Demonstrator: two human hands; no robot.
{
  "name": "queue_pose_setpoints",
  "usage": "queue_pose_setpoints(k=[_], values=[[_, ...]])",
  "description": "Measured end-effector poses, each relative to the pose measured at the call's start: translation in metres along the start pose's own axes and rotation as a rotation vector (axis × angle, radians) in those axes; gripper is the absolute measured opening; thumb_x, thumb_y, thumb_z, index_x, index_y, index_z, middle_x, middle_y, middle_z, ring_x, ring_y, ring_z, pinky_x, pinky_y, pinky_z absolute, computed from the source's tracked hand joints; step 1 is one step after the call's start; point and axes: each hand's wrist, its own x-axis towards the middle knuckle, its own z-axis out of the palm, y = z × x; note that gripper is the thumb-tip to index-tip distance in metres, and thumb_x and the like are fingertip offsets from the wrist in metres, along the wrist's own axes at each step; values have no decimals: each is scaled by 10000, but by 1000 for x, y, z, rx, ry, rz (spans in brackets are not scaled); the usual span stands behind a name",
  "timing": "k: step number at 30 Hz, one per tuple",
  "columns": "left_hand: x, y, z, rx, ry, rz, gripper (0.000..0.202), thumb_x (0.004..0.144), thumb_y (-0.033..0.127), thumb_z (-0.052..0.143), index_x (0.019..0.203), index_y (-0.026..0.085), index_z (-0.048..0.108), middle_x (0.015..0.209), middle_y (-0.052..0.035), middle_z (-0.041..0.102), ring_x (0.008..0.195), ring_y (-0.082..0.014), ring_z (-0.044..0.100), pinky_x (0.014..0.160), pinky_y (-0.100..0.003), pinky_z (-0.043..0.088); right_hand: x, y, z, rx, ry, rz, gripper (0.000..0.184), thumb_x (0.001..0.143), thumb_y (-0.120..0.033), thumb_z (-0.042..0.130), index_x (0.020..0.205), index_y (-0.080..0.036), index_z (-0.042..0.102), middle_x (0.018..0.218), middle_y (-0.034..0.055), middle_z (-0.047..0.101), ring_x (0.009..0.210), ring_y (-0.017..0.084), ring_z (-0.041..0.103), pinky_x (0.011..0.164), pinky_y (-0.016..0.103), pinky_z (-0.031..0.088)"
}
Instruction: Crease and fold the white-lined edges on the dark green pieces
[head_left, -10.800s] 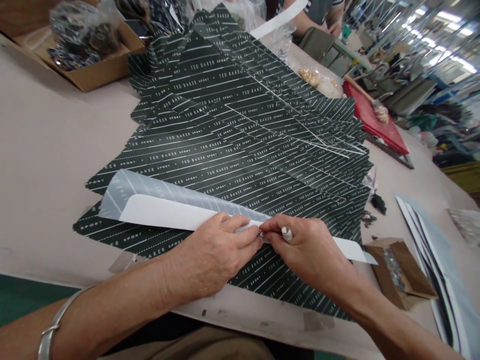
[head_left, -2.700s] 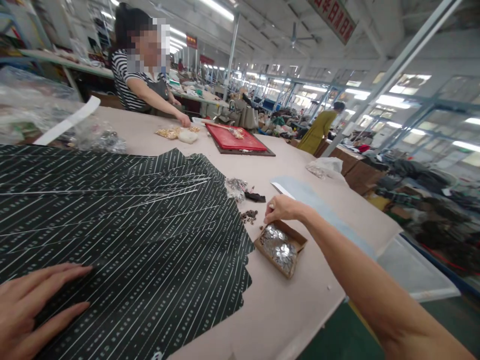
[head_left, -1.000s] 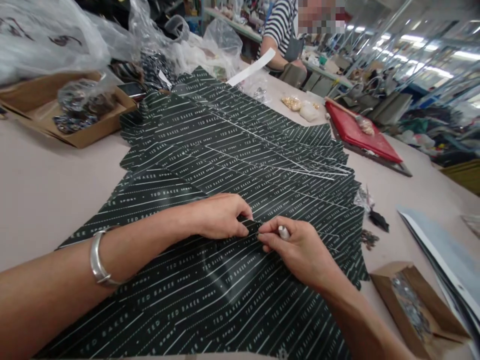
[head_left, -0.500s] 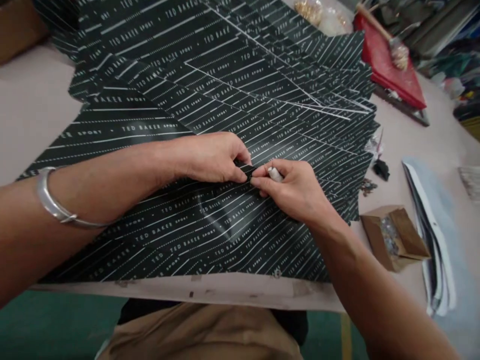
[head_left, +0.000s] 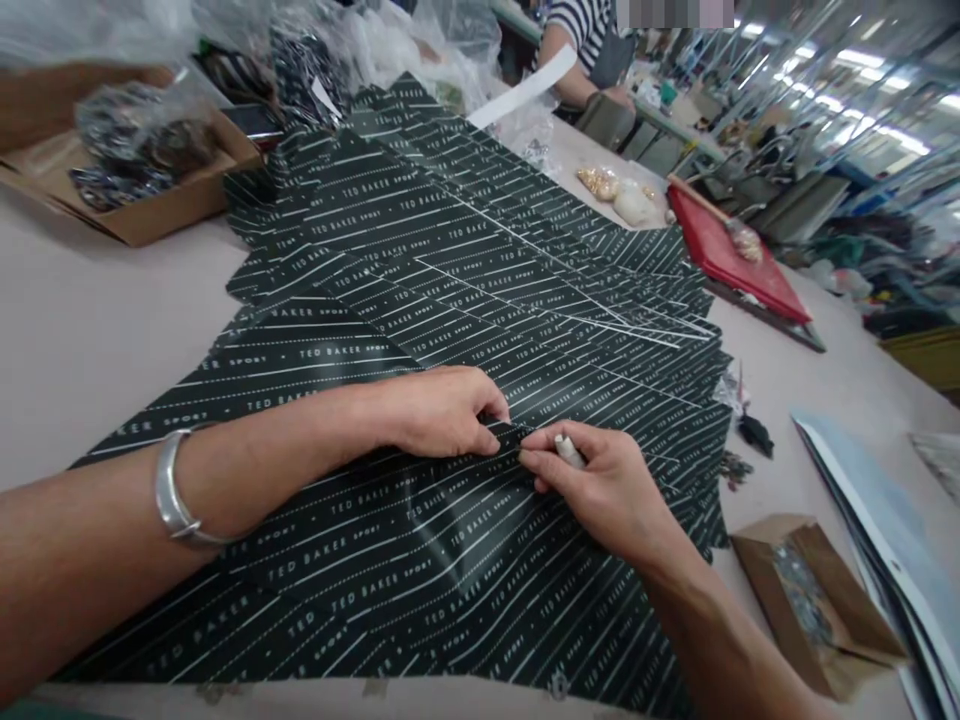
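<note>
A large dark fabric sheet (head_left: 480, 320) with white stripes and lettering lies spread in front of me, with seams or folds across it. My left hand (head_left: 450, 410), a silver bangle at its wrist, is closed on a small raised fold of this fabric. Right beside it, the thumb and index finger of my right hand (head_left: 592, 470) pinch the same fold. A short pale tube-shaped thing (head_left: 568, 451) pokes out between that thumb and index finger; its other end is hidden in the hand. The spot between both sets of fingertips is too small to make out.
At the back left stands a cardboard box (head_left: 232, 150) with bagged dark pieces. To the right are a red board (head_left: 742, 265), a brown paper box (head_left: 855, 600) holding small clear bits, and pale sheets (head_left: 877, 510). A person in a striped top (head_left: 574, 25) sits beyond the table.
My view has tilted up, so the far box, the other person and the room now show. Both hands keep their pinch on the fabric with little movement.
</note>
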Motion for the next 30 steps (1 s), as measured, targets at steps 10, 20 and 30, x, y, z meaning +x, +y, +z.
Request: queue_pose_setpoints(k=[10,20,30], values=[[0,-4,2,-4,-7,13,143,818,229,630,929,250,717,799,31,673,717,-147,567,630,-258,353,1,-8,8,-34,12,-14,142,821,-285,652,818,-185,753,583,-24,649,541,115,561,520,222,413],[-1,-8,5,-79,15,38,140,809,229,606,900,240,712,781,42,665,697,-137,560,608,-252,345,-1,-7,13,-58,93,-49,123,821,-278,662,801,-194,749,572,-31,635,523,117,540,509,224,406],[-2,-10,8,-75,61,42,82,814,298,675,864,239,701,729,54,619,669,-126,527,589,-257,309,-1,-5,16,-142,143,-123,127,838,-274,646,808,-204,747,570,-27,639,519,130,568,523,242,430]])
